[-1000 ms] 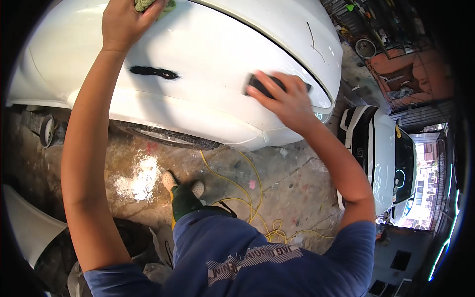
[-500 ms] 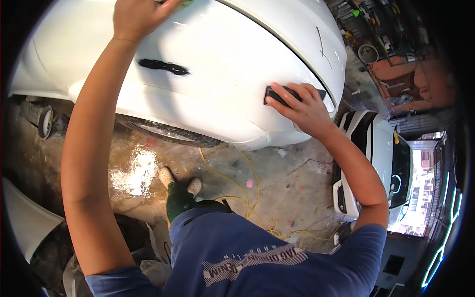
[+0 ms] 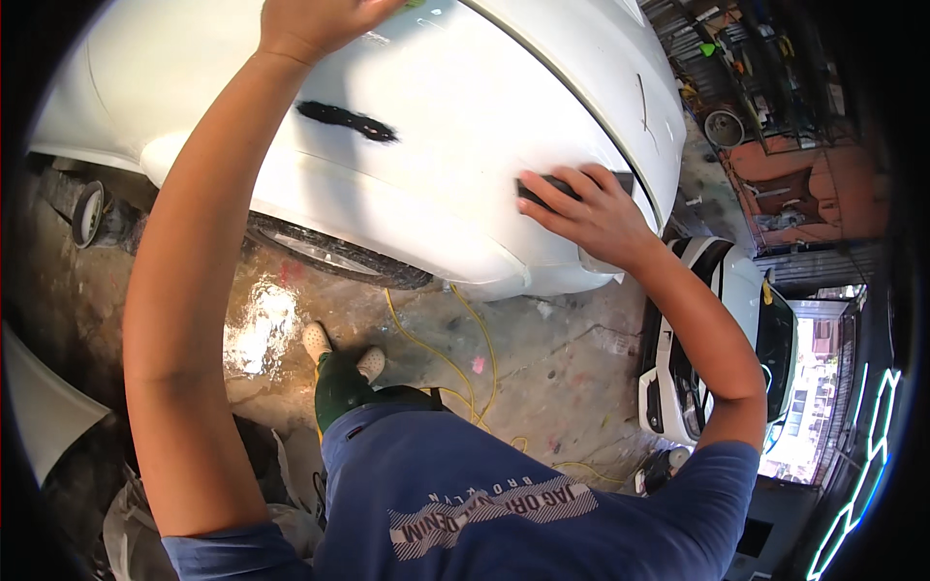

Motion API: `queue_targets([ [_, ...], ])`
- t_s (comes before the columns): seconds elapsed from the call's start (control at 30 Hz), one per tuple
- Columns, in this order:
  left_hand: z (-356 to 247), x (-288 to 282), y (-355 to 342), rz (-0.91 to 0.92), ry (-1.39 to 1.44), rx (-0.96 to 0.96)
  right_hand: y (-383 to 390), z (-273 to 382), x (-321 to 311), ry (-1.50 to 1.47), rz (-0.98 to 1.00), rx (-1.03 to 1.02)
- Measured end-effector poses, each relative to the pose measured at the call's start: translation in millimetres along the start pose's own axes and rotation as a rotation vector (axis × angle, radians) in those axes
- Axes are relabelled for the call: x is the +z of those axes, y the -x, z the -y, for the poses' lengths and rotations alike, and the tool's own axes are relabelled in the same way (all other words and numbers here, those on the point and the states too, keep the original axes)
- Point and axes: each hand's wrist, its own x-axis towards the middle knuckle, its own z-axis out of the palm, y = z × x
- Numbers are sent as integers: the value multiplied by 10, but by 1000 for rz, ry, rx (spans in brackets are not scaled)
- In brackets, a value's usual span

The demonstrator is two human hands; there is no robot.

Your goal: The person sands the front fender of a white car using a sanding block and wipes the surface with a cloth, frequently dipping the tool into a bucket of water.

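My right hand (image 3: 603,218) lies curled over a black sanding block (image 3: 530,193), pressed against a white car body panel (image 3: 450,126). The block's left end shows between my fingertips, and its other end sticks out darkly beyond them. Up at the top edge, my left hand (image 3: 315,21) is partly cut off. It bends over a green thing (image 3: 415,3) on the panel, of which only a sliver shows, too little to tell its kind. Between the two hands a black streak (image 3: 347,121) marks the white paint.
Below the panel is a wheel (image 3: 339,257) of the car. A yellow hose (image 3: 426,344) runs over the wet floor near my feet. Another white car (image 3: 722,320) stands at the right. A pale curved panel (image 3: 48,407) lies at the lower left.
My right hand and the block have shifted slightly left along the panel. My left hand has moved a little right and farther up past the top edge. The view has tilted slightly.
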Motion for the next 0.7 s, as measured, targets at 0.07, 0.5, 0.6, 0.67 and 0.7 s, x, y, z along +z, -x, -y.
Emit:
queue_targets([
  [0.07,17,-24,1,-6,-18,8,-530,41,-23,-28,-89,-34],
  [0.5,-19,-26,-4,-22,24,-22,-533,65,12,-5,-163,16],
  [0.6,22,-85,-20,35,33,-70,-975,175,-58,22,-240,133],
  [0.67,32,-80,-23,32,14,-31,-789,266,-16,-18,-225,208],
  [0.7,67,-85,-7,26,-13,-2,-556,263,23,-24,-230,206],
])
